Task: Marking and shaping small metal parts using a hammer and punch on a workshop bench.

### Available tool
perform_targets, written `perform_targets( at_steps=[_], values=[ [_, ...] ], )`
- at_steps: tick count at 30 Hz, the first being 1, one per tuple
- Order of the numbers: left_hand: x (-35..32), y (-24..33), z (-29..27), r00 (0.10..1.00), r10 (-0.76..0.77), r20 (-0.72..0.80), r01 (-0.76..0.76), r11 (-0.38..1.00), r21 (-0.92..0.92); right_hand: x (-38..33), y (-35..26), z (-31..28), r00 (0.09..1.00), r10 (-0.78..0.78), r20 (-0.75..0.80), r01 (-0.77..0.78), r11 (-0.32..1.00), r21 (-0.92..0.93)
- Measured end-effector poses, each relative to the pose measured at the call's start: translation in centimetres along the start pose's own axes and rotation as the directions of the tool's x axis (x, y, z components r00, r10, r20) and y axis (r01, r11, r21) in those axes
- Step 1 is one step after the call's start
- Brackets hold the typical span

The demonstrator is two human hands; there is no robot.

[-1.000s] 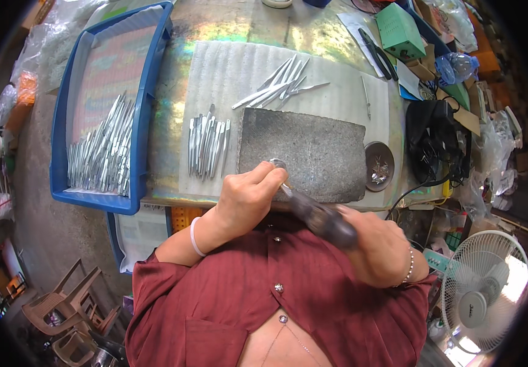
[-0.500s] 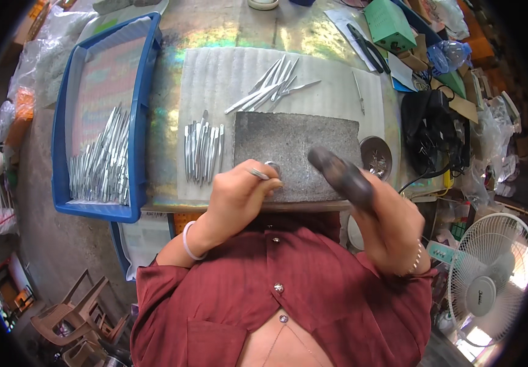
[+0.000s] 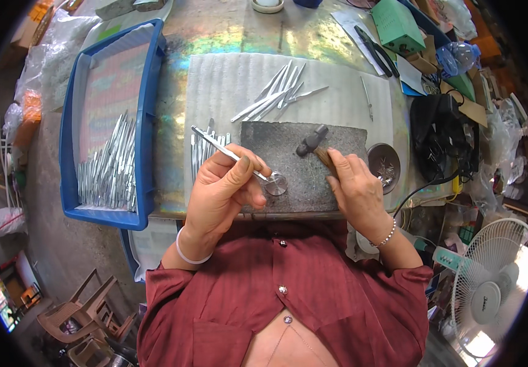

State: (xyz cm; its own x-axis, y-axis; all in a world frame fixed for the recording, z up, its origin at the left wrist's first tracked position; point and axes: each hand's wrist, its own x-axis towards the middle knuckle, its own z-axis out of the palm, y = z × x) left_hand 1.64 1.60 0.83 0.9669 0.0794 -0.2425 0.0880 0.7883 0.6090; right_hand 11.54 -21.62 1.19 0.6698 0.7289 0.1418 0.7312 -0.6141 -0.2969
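My left hand [image 3: 222, 186] pinches a slim silver metal knife-like tool [image 3: 216, 143] between thumb and fingers, tilted with its far end up to the left. Its near end is over a small round metal disc [image 3: 278, 185] on a dark grey stone slab [image 3: 276, 144]. My right hand [image 3: 362, 197] is closed around the wooden handle of a hammer [image 3: 314, 140], whose dark head rests on the slab. Beside my left hand lies a row of similar slim metal tools [image 3: 199, 153], partly hidden by it. Another loose pile of slim silver tools [image 3: 276, 92] lies beyond the slab.
At left, a blue tray [image 3: 147, 116] holds many slim metal pieces. Right of the slab stands a bowl [image 3: 392, 156] with small metal bits. Black-handled pliers [image 3: 374, 52], a green box [image 3: 397, 27], a plastic bottle [image 3: 458, 58] and a black bag [image 3: 438, 131] crowd the right side.
The hammer has come down from a blurred raised position onto the slab. My left hand has turned and lifted the metal tool, uncovering the round disc.
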Motion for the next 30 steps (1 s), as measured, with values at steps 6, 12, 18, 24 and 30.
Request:
perform_targets(
  at_steps=[6,12,18,24,30],
  values=[
    [1.0,-0.3,-0.1,1.000,-0.025,0.002,0.025,1.000,0.000,1.8,2.9,-1.6,0.995,0.096,0.037,-0.103,0.951,0.293],
    [1.2,-0.5,-0.1,0.996,-0.067,-0.054,0.069,0.997,0.045,5.8,10.6,-0.1,0.956,0.282,-0.075,-0.245,0.915,0.320],
    [1.1,0.1,0.8,0.995,-0.088,-0.055,0.099,0.962,0.255,10.0,17.4,2.9,0.947,0.288,-0.145,-0.286,0.958,0.037],
    [-0.1,0.1,2.3,0.991,0.097,-0.090,-0.037,0.856,0.516,12.2,19.9,6.9,0.963,0.226,-0.145,-0.255,0.941,-0.224],
    [-1.4,0.3,2.0,0.960,0.266,0.091,-0.258,0.701,0.665,9.6,17.6,1.8,0.958,0.213,-0.190,-0.239,0.963,-0.124]
  ],
)
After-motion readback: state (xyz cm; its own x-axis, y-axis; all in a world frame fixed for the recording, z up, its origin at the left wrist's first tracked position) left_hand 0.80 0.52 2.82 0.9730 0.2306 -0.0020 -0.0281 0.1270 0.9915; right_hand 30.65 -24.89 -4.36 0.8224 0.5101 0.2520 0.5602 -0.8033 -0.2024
